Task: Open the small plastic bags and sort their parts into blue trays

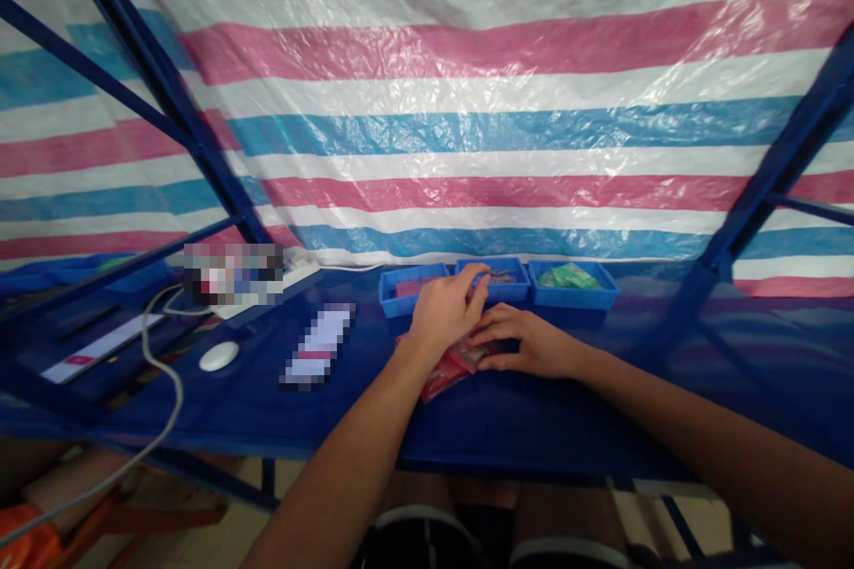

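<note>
My left hand reaches over the near edge of the middle blue bin, which holds small thin items too small to make out. Its fingers curve downward, with thumb and forefinger a little apart and nothing visible between them. Just to its right, my right hand grips the edge of a red plastic bag between thumb and fingers. More red plastic bags lie under it on the blue table. My left wrist and forearm partly cover the bags.
The left blue bin contains something reddish; the right one holds green packets. A blurred-out phone-like object, a white mouse and a white cable lie leftward. Blue frame posts and striped plastic sheeting enclose the table.
</note>
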The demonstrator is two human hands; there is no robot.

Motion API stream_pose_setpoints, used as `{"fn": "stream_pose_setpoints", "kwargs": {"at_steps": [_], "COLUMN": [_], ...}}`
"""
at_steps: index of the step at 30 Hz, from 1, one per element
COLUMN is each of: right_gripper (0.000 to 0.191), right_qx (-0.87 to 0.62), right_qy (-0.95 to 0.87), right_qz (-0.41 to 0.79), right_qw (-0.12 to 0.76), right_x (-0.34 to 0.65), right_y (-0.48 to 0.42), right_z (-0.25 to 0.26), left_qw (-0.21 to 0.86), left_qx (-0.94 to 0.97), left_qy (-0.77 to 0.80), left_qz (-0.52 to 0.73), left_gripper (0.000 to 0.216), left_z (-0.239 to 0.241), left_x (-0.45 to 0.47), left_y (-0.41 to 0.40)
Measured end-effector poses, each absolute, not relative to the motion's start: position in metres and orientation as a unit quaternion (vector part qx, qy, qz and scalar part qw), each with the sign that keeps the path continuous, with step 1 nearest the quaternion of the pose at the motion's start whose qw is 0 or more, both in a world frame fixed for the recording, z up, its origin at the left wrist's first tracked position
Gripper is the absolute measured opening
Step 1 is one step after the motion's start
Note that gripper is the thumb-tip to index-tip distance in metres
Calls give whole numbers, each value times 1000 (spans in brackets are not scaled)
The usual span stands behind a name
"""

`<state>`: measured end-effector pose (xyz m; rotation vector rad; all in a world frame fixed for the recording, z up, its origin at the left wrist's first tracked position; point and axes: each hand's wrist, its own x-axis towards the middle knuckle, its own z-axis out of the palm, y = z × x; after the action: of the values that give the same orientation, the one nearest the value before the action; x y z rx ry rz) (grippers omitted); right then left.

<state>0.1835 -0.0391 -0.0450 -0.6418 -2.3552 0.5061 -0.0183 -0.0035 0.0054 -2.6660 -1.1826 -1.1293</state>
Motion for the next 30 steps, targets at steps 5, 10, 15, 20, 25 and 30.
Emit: {"fn": "stream_pose_setpoints", "kwargs": {"at_steps": [5,10,15,20,25,30], "right_gripper": [25,26,35,35,40,48], "right_qx": [-255,-335,-390,-375,-387,-387], "right_qy": [-871,-780,-639,-600,-591,-581], "right_qz": [213,248,343,387,349,369], "right_qw": [362,466,567,591,616,613], "right_x": [189,191,201,205,207,215], "right_y": [-41,-36,-29,-31,-29,-26], "right_z": [-40,-34,-28,-22,-21,-21], "left_qw": [-30,-95,-136,-243,-296,-284], "left_qx": [-853,-843,-838,-811,-807,-795], "left_qy": [-362,-287,-264,-278,-275,-300], "left_qz": [-375,-444,-459,-454,-430,-445], "left_gripper": [34,33,27,26,37,39], "left_z": [3,9,7,-1,-1,0], "left_x": [-17,-15,-9,-5,-6,-7], "left_y": [-1,-4,-4,0,1,2]}}
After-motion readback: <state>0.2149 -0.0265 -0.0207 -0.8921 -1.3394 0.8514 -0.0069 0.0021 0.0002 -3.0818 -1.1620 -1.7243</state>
